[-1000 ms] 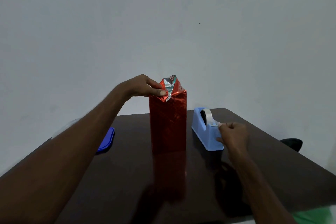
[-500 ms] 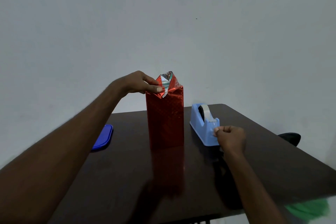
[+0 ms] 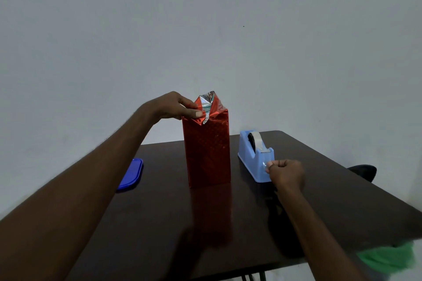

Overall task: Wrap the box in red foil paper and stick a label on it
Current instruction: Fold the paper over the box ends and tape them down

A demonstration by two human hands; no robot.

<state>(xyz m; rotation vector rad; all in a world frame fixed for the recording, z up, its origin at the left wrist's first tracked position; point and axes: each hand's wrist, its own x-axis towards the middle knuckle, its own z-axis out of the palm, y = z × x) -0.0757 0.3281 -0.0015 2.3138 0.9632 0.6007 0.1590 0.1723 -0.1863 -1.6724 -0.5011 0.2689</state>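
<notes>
My left hand [image 3: 170, 106] pinches crinkled foil [image 3: 209, 107] atop the box [image 3: 206, 153]; right hand [image 3: 286, 174] grips barely visible clear tape [image 3: 266, 163] at the dispenser [image 3: 254, 157].

The scene is dim and evenly lit, with a cool grey cast over the wall [image 3: 205, 29]. The glossy dark table [image 3: 342, 201] mirrors the box [image 3: 206, 150] as a faint red reflection directly below it. Soft shadows of both arms fall on the table toward the near edge. The silver foil [image 3: 206, 102] at the box top catches small bright highlights. Wide-angle distortion stretches the left forearm at the lower left. A green patch [image 3: 388, 258] at the lower right is blurred.
</notes>
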